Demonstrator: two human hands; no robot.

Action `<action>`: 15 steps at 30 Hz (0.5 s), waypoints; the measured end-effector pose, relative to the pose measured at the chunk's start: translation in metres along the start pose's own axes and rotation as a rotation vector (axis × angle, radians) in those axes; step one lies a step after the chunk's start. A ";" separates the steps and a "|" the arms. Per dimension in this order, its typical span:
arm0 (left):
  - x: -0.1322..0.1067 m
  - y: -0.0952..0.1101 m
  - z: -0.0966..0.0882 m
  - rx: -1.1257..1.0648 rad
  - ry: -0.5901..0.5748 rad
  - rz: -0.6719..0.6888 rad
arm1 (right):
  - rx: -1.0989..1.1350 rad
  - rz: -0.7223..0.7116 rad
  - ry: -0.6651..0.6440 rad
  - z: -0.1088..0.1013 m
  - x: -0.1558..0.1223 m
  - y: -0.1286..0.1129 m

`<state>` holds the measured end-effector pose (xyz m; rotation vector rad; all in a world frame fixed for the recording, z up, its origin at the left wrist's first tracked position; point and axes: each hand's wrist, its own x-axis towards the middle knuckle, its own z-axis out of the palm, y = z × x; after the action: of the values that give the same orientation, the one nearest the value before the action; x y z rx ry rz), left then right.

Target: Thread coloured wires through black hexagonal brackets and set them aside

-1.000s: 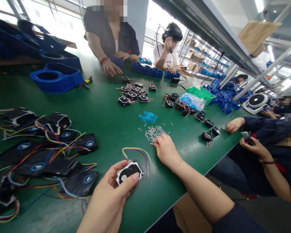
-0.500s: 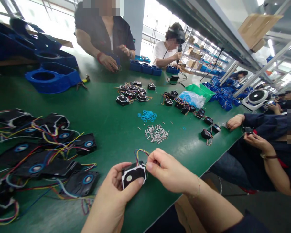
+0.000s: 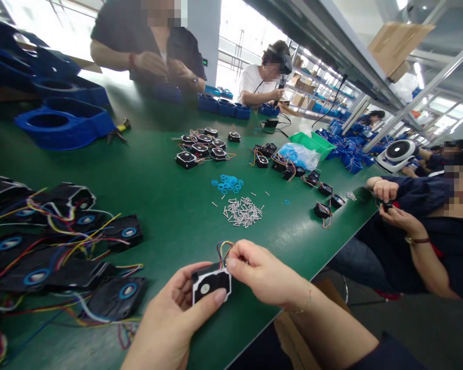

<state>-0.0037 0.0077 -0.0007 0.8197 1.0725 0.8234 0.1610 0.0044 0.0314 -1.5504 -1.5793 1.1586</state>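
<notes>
My left hand (image 3: 177, 318) grips a small black fan housing (image 3: 211, 284) with a white face, thumb across its lower edge. Its coloured wires (image 3: 223, 248) loop up behind it. My right hand (image 3: 266, 275) is pinched at the housing's upper right corner, fingertips pressed together on something too small to make out. Both hands hover over the near edge of the green table (image 3: 170, 205). A heap of small metal pins (image 3: 242, 211) and a cluster of blue rings (image 3: 227, 183) lie just beyond my hands.
Several black fan housings with coloured wires (image 3: 61, 246) are piled at the left. More small black fans (image 3: 200, 149) sit mid-table. Blue moulded housings (image 3: 61, 121) stand far left. A person (image 3: 420, 231) sits close on the right; two others work across the table.
My right hand came back from the pin heap to the top corner of the housing in my left hand and stays pinched there. The view shifted slightly rightward.
</notes>
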 end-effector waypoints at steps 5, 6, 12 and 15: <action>-0.003 0.007 0.002 -0.189 -0.086 -0.056 | 0.464 0.026 -0.093 0.006 0.001 0.015; -0.004 0.009 0.003 -0.212 -0.097 -0.075 | 0.498 0.028 -0.124 0.004 0.002 0.019; -0.003 0.011 0.008 -0.237 -0.013 -0.114 | -0.294 -0.174 0.201 -0.029 0.036 0.051; 0.000 0.008 0.008 -0.212 0.029 -0.147 | -0.785 -0.301 0.316 -0.043 0.058 0.066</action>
<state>0.0029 0.0099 0.0089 0.5452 1.0376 0.8104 0.2220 0.0631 -0.0182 -1.7461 -2.0632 0.0910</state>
